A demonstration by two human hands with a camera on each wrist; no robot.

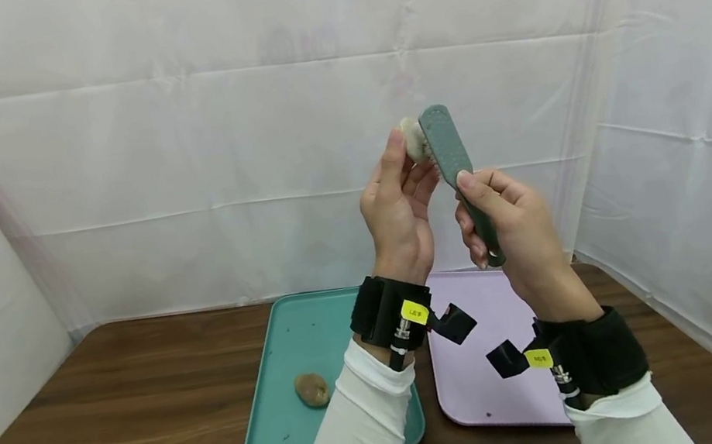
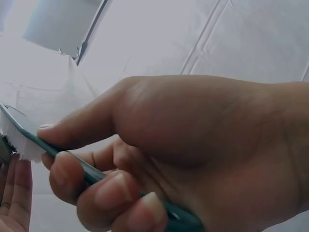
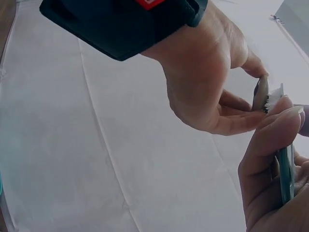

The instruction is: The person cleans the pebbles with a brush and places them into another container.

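Brush (image 1: 450,151) in right hand (image 1: 512,227), bristles on stone (image 1: 413,138) in left hand (image 1: 397,215).

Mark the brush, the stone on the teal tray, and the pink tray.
brush (image 1: 446,145): head view, on the flat back of its head.
stone (image 1: 311,389): head view, on its middle.
pink tray (image 1: 472,391): head view, on bare floor near its front-left corner.

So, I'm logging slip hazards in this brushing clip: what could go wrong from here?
The pale stone is only pinched at the left hand's fingertips, high above the trays, so a hard stroke of the brush in the right hand might knock it loose. The bristles also work close to those fingertips and could scrape them.
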